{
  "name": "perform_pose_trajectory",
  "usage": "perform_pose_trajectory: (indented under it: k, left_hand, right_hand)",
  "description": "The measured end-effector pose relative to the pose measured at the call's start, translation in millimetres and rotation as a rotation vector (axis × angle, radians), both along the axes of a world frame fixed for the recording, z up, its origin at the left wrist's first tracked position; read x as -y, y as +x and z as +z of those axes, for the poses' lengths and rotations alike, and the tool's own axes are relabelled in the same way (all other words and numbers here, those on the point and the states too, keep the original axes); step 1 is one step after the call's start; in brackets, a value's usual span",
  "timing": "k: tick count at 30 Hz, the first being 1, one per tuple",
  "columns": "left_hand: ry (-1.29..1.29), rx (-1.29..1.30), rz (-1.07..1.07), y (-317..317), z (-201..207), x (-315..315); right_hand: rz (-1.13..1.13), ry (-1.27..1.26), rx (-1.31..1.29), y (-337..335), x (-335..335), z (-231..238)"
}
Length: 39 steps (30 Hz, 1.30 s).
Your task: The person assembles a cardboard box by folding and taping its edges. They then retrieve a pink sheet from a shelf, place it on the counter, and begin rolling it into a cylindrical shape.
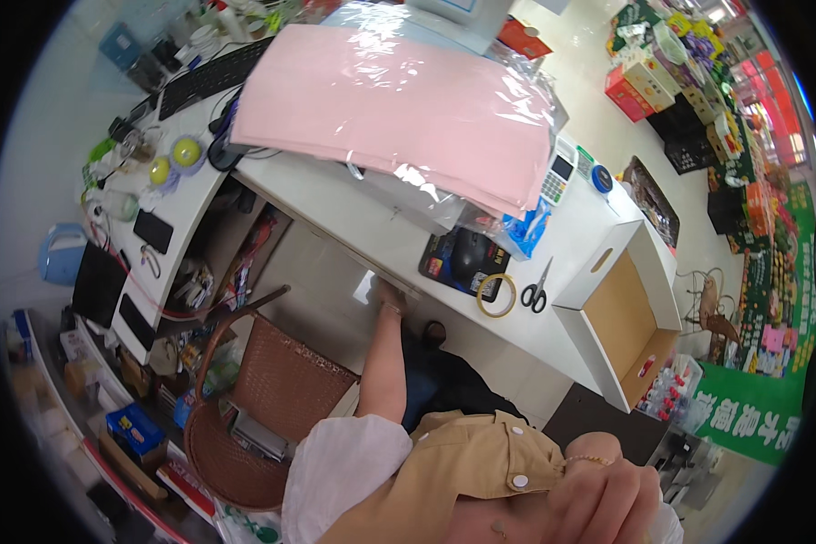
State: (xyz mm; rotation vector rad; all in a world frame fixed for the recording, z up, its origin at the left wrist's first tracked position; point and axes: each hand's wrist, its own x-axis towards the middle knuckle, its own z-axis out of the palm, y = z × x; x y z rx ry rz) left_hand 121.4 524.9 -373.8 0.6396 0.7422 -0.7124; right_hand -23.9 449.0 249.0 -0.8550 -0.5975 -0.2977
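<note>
My left hand [389, 296] hangs low by the front edge of the white desk [335, 195]; its fingers are too small and blurred to make out. Close to my chest at the lower right, my right hand [612, 499] is raised with its fingers curled closed, and whatever is in them is hidden. A stack of pink sheets [390, 109] in clear plastic lies across the desk. In front of it are a black computer mouse [469, 258], a yellow tape roll [496, 296] and black-handled scissors [535, 292]. To their right stands an open white cardboard box [621, 317].
A brown wicker chair [286, 372] stands at my left with a grey object on its seat. A black keyboard [213, 77], a phone [153, 231] and small items crowd the left desk. A card terminal [558, 172] sits right of the stack. Boxed goods [653, 82] line the far right.
</note>
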Motion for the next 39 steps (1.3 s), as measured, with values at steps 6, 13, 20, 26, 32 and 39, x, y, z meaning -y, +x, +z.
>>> perform_pose_trajectory:
  k: [6, 13, 20, 26, 32, 39]
  left_hand:
    - [0.801, -0.005, -0.029, -14.4, 56.9, -96.1]
    - [1.481, 1.016, -0.096, 67.3, 207.0, -136.3]
    - [1.839, 0.307, -0.579, 125.2, 157.9, -110.3]
    - [1.843, 0.455, -0.384, 130.4, 213.1, -113.0]
    - [1.079, 0.639, 0.510, 80.2, 369.7, -132.3]
    - [0.365, 0.685, 0.250, 11.3, 441.3, -120.4]
  right_hand:
    - [0.232, -0.002, 0.157, 7.5, 10.7, -2.7]
    - [0.199, 0.086, 0.155, 20.7, -10.4, 12.2]
    - [-0.557, 0.248, -0.089, 30.8, -87.9, 42.9]
    - [-0.700, 0.157, -0.143, 26.4, -61.2, 47.1]
    - [-0.467, -0.997, -0.143, 84.9, 7.5, -17.1]
    - [0.364, -1.269, -0.620, 114.4, -58.8, -165.1]
